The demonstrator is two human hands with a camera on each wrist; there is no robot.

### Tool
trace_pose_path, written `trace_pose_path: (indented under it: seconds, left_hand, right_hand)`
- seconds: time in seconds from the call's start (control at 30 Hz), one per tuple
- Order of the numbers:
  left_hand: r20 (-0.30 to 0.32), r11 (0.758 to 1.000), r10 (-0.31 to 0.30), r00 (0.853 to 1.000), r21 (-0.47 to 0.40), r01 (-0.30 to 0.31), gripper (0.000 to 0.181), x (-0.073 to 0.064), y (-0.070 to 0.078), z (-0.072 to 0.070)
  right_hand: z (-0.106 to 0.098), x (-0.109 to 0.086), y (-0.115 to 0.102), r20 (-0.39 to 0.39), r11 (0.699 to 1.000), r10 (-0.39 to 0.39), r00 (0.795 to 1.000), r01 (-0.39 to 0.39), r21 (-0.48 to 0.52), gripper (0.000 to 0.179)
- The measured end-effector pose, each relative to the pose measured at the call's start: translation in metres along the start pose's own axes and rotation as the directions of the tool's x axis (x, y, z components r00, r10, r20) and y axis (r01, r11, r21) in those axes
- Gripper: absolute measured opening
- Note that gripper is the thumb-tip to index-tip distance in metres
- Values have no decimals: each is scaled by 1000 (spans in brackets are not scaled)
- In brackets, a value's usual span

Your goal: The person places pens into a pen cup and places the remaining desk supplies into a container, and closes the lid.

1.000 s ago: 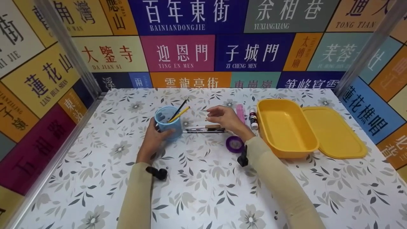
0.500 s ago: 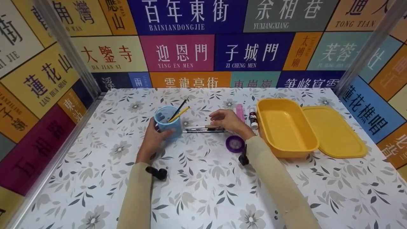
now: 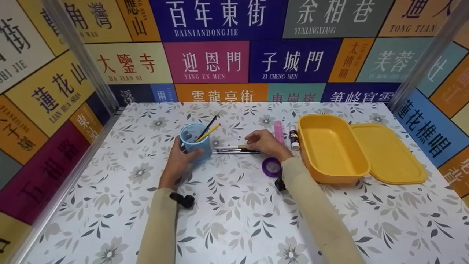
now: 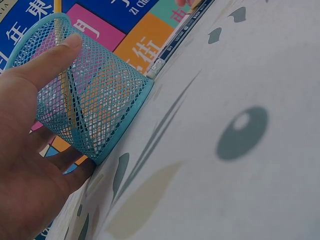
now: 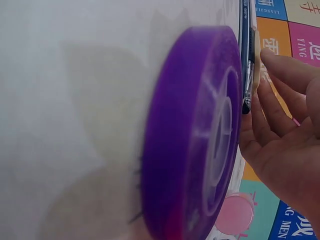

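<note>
My left hand (image 3: pixel 176 161) grips a light blue mesh pencil holder (image 4: pixel 117 85), thumb on the near side and fingers round the far side. A yellow pencil (image 3: pixel 213 129) and a black stick-like pencil (image 3: pixel 211 123) lean out of its top. To its right, a dark pencil (image 4: pixel 182 32) with a white eraser end lies beside a black pen (image 5: pixel 248 85) and a white stick with a tan end (image 3: pixel 242 147). My right hand (image 3: pixel 268 141) reaches over the right ends of these, fingers loosely bent, thumb tip right at the tan end, a gap showing between thumb and fingers.
A purple tape roll (image 5: pixel 172 130) lies just below the right wrist. Behind that hand are a pink oblong item (image 3: pixel 279 131) and a small dark bottle (image 3: pixel 294 137) with a white cap. At right stand a yellow box (image 3: pixel 333 146) and its flat lid (image 3: pixel 395 154).
The right hand has come slightly right and down toward the right ends of the pens, its fingers drawing closer together. The left hand and pencil holder stay in place.
</note>
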State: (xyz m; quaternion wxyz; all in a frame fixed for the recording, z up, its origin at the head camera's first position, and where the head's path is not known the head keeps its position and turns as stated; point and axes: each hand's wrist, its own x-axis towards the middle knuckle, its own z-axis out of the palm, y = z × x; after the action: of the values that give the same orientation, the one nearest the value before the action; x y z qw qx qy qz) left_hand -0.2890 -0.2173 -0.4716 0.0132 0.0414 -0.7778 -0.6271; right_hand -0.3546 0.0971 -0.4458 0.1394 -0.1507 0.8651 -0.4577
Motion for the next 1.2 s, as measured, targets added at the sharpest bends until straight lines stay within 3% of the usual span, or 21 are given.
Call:
trace_pose_path:
  seconds: [0.13, 0.67, 0.9, 1.2]
  left_hand:
    - [3, 999, 35, 999, -5, -35, 97, 0, -1, 0]
    - [-9, 1000, 2, 1000, 0, -2, 101, 1, -1, 1]
    - [-6, 1000, 10, 1000, -19, -10, 98, 1, -1, 1]
    - [-14, 1000, -26, 1000, -13, 26, 102, 0, 1, 2]
  right_hand:
    - [-1, 0, 1, 11, 1000, 24, 1000, -24, -2, 36]
    - [-5, -1, 2, 21, 995, 64, 998, -62, -81, 31]
    - [-8, -4, 0, 43, 985, 126, 991, -120, -124, 24]
    - [-8, -1, 2, 35, 978, 54, 998, -46, -203, 23]
